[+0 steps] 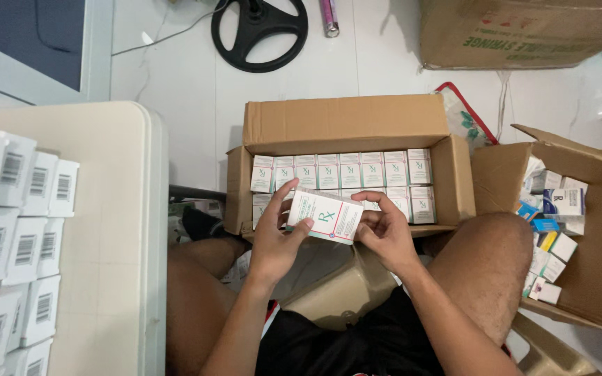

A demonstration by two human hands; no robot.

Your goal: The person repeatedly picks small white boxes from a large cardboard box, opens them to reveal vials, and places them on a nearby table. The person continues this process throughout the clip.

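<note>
Medicine box (325,216) lengthwise left-right, slightly tilted

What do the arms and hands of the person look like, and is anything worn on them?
Both forearms are bare up to the edge of the picture: no sleeves show. The left hand and the right hand wear no gloves, and no ring, watch or bracelet can be seen. The fingernails are short and plain.
</note>
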